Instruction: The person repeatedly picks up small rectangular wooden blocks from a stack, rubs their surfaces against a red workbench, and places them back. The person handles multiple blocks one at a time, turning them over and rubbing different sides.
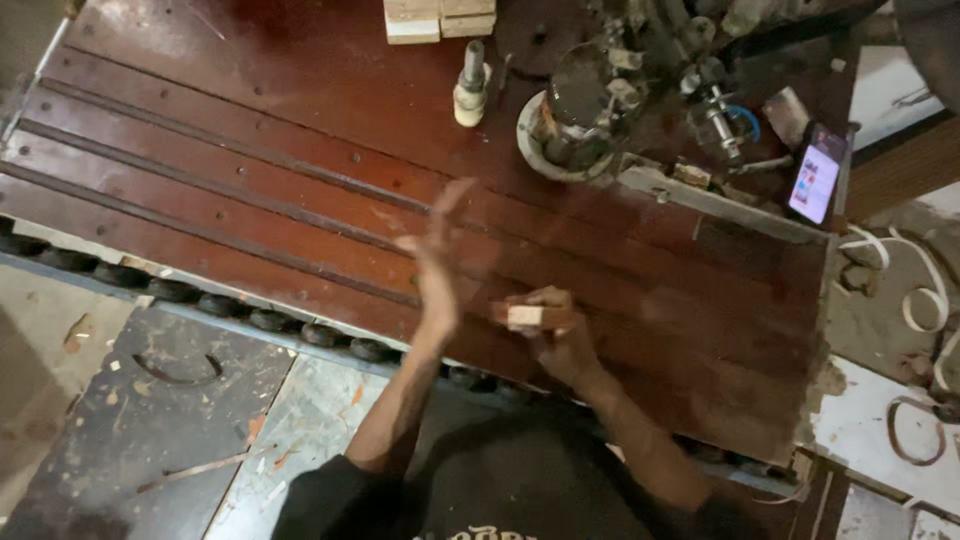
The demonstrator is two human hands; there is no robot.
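- A small pale wooden block (527,316), squared and smooth-cut, is gripped in the right hand (553,335) above the near part of the bench.
- The right hand's fingers are closed around it.
- The left hand (437,262) is held open and empty, fingers extended, blurred, just left of the block.
- A worn, dark red slotted bench top (250,150) is seen beneath.

red-brown grooved workbench (250,150) | carries: pale wood blocks (438,18), phone (817,175), possibly a router (580,110)
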